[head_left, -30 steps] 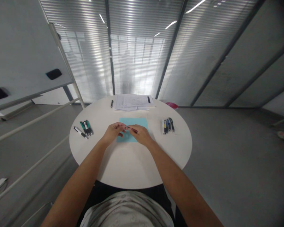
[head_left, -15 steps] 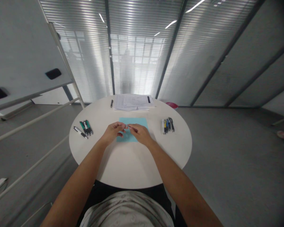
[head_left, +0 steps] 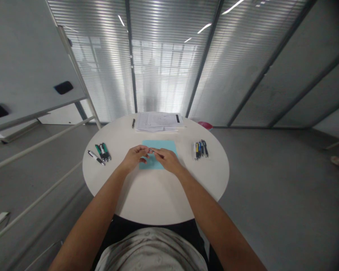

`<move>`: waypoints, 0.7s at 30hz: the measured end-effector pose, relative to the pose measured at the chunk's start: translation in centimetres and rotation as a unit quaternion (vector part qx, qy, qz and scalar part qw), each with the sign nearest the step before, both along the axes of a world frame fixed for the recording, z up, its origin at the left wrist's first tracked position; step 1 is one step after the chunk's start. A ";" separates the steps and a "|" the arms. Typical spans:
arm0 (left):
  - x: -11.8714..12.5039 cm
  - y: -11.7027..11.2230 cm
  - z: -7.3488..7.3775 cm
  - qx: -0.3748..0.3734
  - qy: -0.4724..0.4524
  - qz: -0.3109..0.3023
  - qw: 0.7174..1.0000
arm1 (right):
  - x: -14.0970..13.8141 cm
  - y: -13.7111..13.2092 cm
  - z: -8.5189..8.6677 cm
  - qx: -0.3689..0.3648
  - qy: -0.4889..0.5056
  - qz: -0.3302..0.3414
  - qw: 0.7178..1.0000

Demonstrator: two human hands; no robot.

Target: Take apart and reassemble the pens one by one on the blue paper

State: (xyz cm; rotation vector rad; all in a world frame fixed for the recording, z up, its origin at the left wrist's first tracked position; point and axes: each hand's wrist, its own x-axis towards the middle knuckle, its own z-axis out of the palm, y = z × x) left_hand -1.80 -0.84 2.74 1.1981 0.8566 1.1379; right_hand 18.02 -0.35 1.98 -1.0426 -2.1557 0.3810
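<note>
Over a light blue sheet [head_left: 164, 145] on the round white table [head_left: 155, 195], my left hand [head_left: 134, 158] and my right hand [head_left: 167, 160] meet fingertip to fingertip. Both pinch a small thin object [head_left: 151, 151], probably a pen or a part of one; it is too small to name surely. Several pens [head_left: 101, 152] lie to the left of my hands, and another group of pens [head_left: 200, 149] lies to the right.
A stack of printed papers [head_left: 159, 122] and a single dark pen [head_left: 133, 123] rest at the table's far edge. A whiteboard on a stand [head_left: 25, 67] leans at the left. Glass partitions with blinds stand behind. A pink object [head_left: 205, 125] lies on the floor.
Hands stay together over the blue sheet with only slight finger shifts; the view has nudged a little. Nothing else has moved.
</note>
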 end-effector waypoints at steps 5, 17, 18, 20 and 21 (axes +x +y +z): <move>0.1 -0.2 0.4 -0.004 -0.003 -0.004 1.000 | -0.1 0.0 0.0 0.001 0.014 0.002 1.000; -0.1 0.2 -0.3 0.016 0.050 0.003 0.999 | 0.0 -0.5 0.5 0.009 -0.062 -0.025 0.998; -0.2 0.3 -0.3 0.020 0.063 0.008 0.998 | 0.0 -0.5 0.6 0.011 -0.068 -0.029 0.997; -0.1 0.4 -0.3 0.032 0.091 0.015 0.995 | -0.1 -0.6 0.8 0.015 -0.081 -0.038 0.996; -0.1 0.4 -0.3 0.039 0.105 0.019 0.994 | -0.2 -0.7 0.9 0.015 -0.092 -0.041 0.995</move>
